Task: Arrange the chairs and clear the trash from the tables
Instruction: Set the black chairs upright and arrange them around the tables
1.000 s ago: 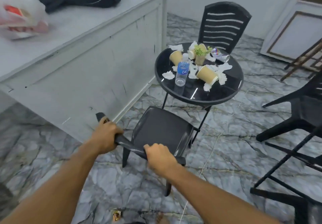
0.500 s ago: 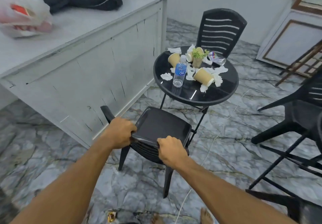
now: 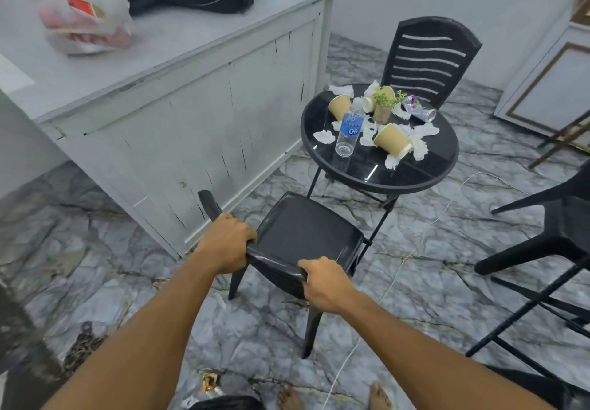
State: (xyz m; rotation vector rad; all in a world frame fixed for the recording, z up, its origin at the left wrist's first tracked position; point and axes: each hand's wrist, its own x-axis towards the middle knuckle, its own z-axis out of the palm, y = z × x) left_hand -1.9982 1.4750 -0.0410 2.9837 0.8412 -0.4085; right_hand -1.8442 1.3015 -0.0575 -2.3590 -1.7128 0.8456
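Both the left hand (image 3: 227,243) and right hand (image 3: 325,283) grip the backrest top of the black chair (image 3: 306,237), whose seat points straight ahead toward the littered round table (image 3: 421,173).

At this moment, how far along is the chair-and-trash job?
Early. In hand: the left hand and right hand both have a grip on the back of the black chair near the round table. Nothing looks cleared: paper cups, a water bottle, a crushed can and crumpled tissues are on the tabletop. A toppled chair lies at right.
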